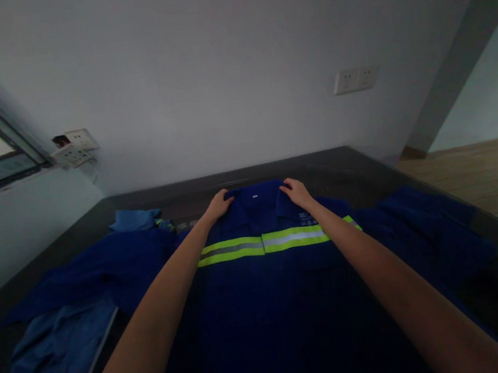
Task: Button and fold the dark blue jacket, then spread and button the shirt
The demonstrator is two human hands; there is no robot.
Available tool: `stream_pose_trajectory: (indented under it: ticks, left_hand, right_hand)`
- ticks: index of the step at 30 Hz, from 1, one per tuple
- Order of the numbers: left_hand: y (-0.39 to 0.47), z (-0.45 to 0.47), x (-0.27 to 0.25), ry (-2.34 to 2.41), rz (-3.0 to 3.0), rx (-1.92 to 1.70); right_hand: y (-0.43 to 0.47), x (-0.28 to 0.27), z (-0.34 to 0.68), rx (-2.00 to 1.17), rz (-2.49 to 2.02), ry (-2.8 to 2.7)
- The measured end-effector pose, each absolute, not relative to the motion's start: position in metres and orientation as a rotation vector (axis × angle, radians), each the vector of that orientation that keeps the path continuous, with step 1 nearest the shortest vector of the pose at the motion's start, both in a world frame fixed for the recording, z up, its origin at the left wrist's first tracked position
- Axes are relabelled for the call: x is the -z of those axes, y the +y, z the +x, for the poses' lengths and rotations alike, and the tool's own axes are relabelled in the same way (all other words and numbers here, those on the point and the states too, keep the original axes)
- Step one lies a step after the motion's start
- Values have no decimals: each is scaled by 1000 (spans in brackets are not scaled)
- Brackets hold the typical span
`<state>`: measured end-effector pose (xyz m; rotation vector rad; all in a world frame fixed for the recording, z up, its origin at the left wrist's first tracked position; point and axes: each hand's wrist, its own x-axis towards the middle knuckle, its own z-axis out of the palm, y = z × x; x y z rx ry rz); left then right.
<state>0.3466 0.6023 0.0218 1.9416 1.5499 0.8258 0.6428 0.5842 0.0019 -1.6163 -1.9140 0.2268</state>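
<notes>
A dark blue work jacket (250, 297) lies spread front side up on the dark table, its collar toward the wall. Across its chest runs a yellow-green and silver reflective stripe (293, 238), with white printing above it on the right. My left hand (220, 205) pinches the left end of the collar. At the other end, my right hand (297, 192) grips the collar between thumb and fingers. Both arms reach forward over the jacket and cover parts of its sides. The lower part of the jacket fades into shadow.
Lighter blue clothing (63, 348) lies bunched at the left. The dark tabletop (320, 167) meets a pale wall (217, 92). Wall sockets (356, 79) sit at the right, and a socket strip (71, 154) hangs at the left near a window.
</notes>
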Motion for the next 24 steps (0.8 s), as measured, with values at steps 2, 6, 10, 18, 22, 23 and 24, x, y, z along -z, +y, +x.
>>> stream_pose_trajectory:
  ticks: [2, 6, 10, 18, 22, 23, 24]
  left_hand:
    - [596, 351, -13, 1575, 2030, -892]
    - [574, 360, 12, 1737, 2319, -801]
    - [554, 366, 14, 1997, 2442, -774]
    - [516, 290, -33, 1928, 2470, -898]
    - [478, 203, -47, 1934, 2420, -970]
    - [467, 180, -50, 1981, 2386, -1023]
    - [454, 158, -51, 2057, 2333, -1091]
  right_hand:
    - [576, 5, 639, -137, -1658, -1887]
    - [559, 18, 628, 138, -1768, -2036]
    - [550, 19, 624, 309, -1831, -2054]
    - [534, -7, 619, 126, -1660, -1684]
    - [506, -29, 576, 53, -1367, -1847]
    - [498, -32, 562, 33, -1308, -1906]
    - [491, -33, 547, 11, -1260, -1965]
